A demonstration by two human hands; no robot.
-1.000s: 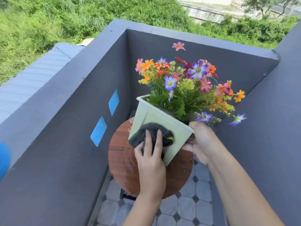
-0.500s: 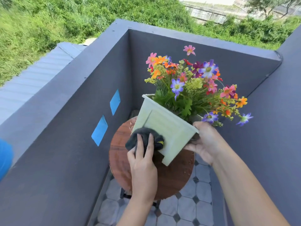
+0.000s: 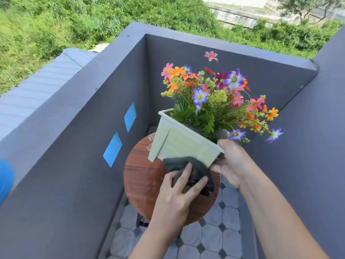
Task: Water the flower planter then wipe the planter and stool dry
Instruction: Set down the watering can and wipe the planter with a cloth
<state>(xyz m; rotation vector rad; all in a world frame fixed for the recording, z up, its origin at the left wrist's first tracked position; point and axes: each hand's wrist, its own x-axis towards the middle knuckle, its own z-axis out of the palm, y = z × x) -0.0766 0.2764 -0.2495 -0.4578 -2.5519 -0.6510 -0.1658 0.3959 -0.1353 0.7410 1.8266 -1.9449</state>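
A pale green square planter (image 3: 179,143) full of colourful flowers (image 3: 214,94) is held tilted away from me, lifted above the round brown wooden stool (image 3: 141,176). My right hand (image 3: 231,161) grips its near right corner at the rim. My left hand (image 3: 177,191) presses a dark grey cloth (image 3: 190,169) against the planter's lower edge and underside. The stool top looks wet, with small droplets.
Dark grey balcony walls (image 3: 74,156) close in on the left, back and right, the left one bearing two blue tape patches (image 3: 112,148). Grey octagon floor tiles (image 3: 211,236) lie below. A blue object (image 3: 5,180) shows at the far left edge.
The planter has tilted further and risen. My left hand with the cloth slid from the planter's near face down and right to its bottom edge.
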